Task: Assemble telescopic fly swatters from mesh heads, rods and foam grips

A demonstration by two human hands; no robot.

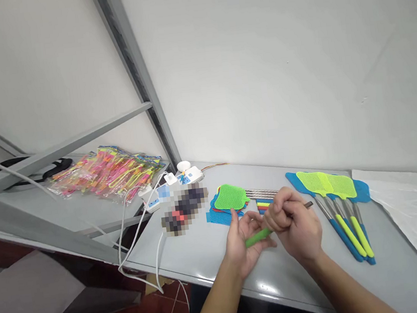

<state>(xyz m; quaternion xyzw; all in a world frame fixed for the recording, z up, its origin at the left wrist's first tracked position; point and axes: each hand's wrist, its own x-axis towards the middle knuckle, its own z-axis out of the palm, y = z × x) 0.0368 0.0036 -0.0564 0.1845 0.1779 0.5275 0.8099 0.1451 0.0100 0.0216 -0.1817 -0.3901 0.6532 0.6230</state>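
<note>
A green fly swatter handle (258,237) with a short metal rod (308,205) is held between my hands over the table. My right hand (295,222) is closed in a fist around it, and the rod's tip pokes out on the right. My left hand (243,243) is palm up with the thumb raised; the handle's lower end lies against its palm and fingers. Just beyond, a green fly swatter head (230,197) tops a pile of blue and red ones, with metal rods (261,193) and several coloured handles (264,205) partly hidden by my right hand.
At right, yellow-green fly swatters (342,186) lie over blue ones (344,239). White plastic sheeting (407,214) covers the table's right end. Power strips (153,201) with white cables and a pixelated dark object (184,212) sit left. Bagged colourful items (108,173) lie on a shelf.
</note>
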